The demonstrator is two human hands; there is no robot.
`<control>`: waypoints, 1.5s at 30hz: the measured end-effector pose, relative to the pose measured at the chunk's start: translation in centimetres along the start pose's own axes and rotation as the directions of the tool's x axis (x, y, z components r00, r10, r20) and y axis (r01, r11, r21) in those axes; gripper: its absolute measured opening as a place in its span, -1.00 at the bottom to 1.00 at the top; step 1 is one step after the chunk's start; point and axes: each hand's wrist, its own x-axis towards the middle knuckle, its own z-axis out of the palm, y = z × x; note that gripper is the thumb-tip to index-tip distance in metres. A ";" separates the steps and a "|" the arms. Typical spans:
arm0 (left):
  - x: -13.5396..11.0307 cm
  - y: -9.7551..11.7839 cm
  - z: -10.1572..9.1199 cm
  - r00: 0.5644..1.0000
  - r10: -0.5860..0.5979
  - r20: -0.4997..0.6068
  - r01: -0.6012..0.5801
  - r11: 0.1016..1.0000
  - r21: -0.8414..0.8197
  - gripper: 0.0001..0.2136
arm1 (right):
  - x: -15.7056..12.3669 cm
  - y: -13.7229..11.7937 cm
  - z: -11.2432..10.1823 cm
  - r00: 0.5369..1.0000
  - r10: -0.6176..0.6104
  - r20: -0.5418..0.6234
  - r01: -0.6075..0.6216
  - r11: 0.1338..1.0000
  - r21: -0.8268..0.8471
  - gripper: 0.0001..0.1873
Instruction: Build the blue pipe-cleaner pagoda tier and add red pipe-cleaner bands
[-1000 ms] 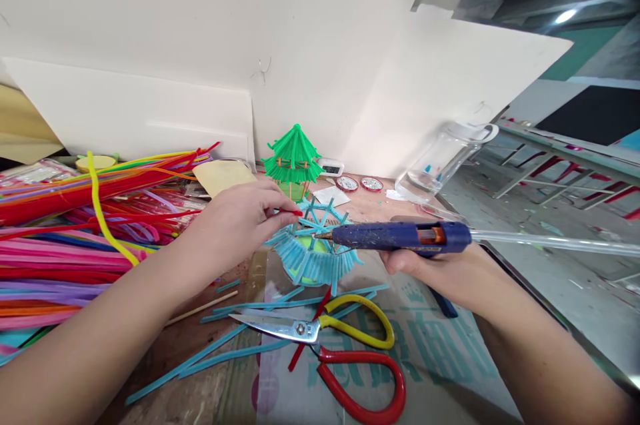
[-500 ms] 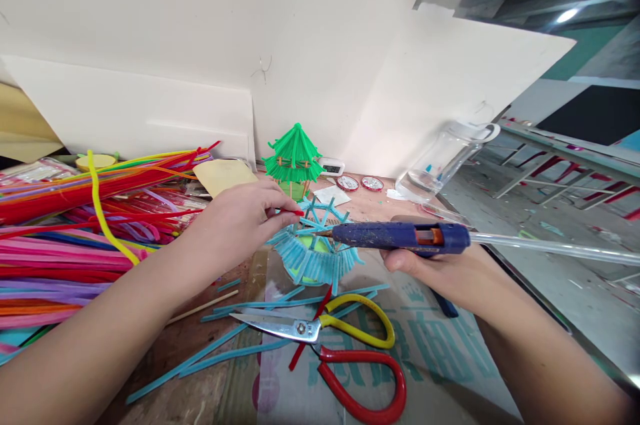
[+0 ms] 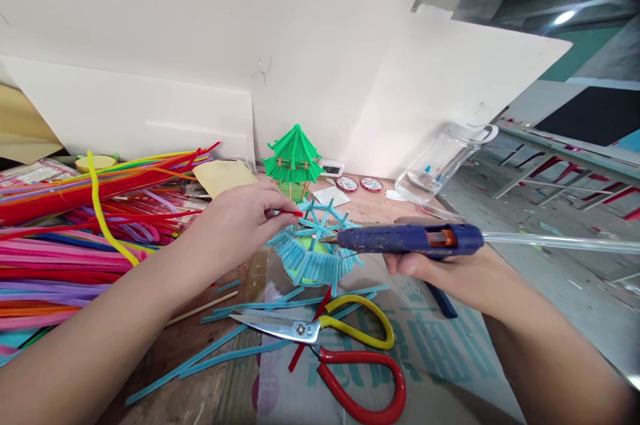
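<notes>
My right hand (image 3: 425, 265) grips a dark blue glue gun (image 3: 395, 238), with a clear glue stick (image 3: 550, 241) running out of its back. The gun's nozzle points left, at the light blue pipe-cleaner roof (image 3: 320, 258), whose top is an open frame of strips. My left hand (image 3: 265, 208) is closed in a pinch at the roof's left edge, with a small red piece (image 3: 299, 214) showing at its fingertips. Behind stands a small pavilion with a green pipe-cleaner roof (image 3: 294, 155). Scissors (image 3: 305, 330) with one yellow and one red handle lie in front.
Bundles of coloured pipe cleaners (image 3: 60, 252) fill the left side. Cut blue strips (image 3: 225, 352) lie around the scissors on cardboard (image 3: 430, 358). A clear plastic jug (image 3: 435, 162), two round red-rimmed tins (image 3: 359, 184) and a small digital display (image 3: 331, 167) stand near the white board (image 3: 320, 45).
My right hand has drawn the glue gun slightly to the right, so its nozzle sits a little farther right over the blue roof. My left hand has barely moved.
</notes>
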 end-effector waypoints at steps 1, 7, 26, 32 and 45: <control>0.0 0.0 0.0 1.000 -0.007 0.003 0.007 1.000 0.001 -0.75 | 0.0 0.0 -0.2 1.000 -0.013 -0.016 0.013 1.000 0.010 -0.60; 0.0 0.0 0.0 1.000 -0.020 0.018 0.020 1.000 0.004 -0.74 | -0.6 1.0 -2.1 1.000 0.009 0.030 -0.010 0.998 0.054 -0.56; -0.1 -0.1 0.1 1.000 -0.022 -0.005 0.022 1.000 -0.022 -0.72 | -0.6 1.9 -2.2 0.997 0.074 -0.039 -0.077 0.993 -0.091 -0.62; -0.1 -0.2 0.2 1.000 -0.019 -0.010 0.019 1.000 -0.022 -0.73 | -0.4 1.6 -2.2 0.999 0.041 -0.002 -0.041 0.996 -0.080 -0.58; -0.2 -0.1 0.1 1.000 -0.022 -0.007 0.022 1.000 -0.014 -0.73 | -1.2 2.7 -2.0 0.991 0.122 -0.048 -0.126 0.987 -0.104 -0.43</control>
